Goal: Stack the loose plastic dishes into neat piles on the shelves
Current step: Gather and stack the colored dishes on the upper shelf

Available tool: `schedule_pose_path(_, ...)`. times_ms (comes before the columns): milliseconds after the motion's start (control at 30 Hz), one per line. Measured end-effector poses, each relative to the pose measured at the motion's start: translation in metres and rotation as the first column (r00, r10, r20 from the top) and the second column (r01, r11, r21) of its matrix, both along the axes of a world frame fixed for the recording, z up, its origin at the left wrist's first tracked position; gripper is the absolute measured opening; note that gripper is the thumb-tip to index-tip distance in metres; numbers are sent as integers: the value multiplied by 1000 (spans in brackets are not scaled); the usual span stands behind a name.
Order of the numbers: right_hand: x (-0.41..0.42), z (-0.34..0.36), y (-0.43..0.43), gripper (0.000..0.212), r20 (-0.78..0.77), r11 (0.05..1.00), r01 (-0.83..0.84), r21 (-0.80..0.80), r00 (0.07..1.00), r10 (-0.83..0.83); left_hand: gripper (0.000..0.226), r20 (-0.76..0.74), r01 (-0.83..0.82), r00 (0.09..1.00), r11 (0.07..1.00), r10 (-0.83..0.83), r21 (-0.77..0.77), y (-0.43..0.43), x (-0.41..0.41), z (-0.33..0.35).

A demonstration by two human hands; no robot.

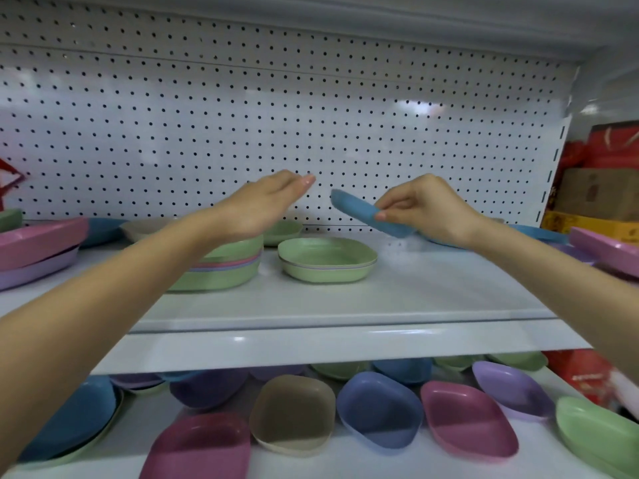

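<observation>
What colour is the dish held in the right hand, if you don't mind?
Blue: the dish, head view, gripped by the right hand.

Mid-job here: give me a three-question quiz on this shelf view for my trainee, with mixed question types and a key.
1. True or false: the left hand holds a dish.
2. The shallow plastic dish pinched in the right hand's grip is: A green, B blue, C pink?
3. Fill in: the loose tan plastic dish lies on the ___ shelf.
Key: 1 false; 2 B; 3 lower.
</observation>
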State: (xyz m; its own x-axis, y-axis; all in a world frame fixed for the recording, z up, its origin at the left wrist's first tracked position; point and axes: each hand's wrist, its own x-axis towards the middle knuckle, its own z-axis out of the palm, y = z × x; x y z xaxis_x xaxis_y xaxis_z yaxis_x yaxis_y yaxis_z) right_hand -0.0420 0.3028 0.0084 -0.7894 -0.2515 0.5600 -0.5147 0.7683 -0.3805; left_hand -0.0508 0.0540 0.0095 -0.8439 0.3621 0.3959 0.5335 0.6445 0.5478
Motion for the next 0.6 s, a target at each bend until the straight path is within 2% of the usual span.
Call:
schedule_pose_path(67,6,-7,-19,9,-2,995,-21,96,1000,21,57,-7,-8,1000,999,8,44,-4,-3,2)
schedule_pose_path(200,8,-22,-42,15,51,973,-46,227,998,35,63,-26,-41,999,999,42,33,-7,-8,0)
schedule_pose_path(267,9,-24,-44,17,137,975,-82,209,989,53,63,-14,-42,999,999,42,25,-8,-9,-2)
schedule_pose_path(333,9,-23,-40,18,213,980,-157,122,968,129,59,0,-24,1000,1000,24,5,-8,-7,-5)
schedule_pose_path(400,7,-22,-35,20,242,983,-171,69,959,150,57,1,-16,1000,999,16,-50,-6,-4,-7)
schedule_pose_path(600,-1,-26,-22,50,351,983,-118,138,934,63,56,23,-5,1000,962,11,-272,-4,3,-7)
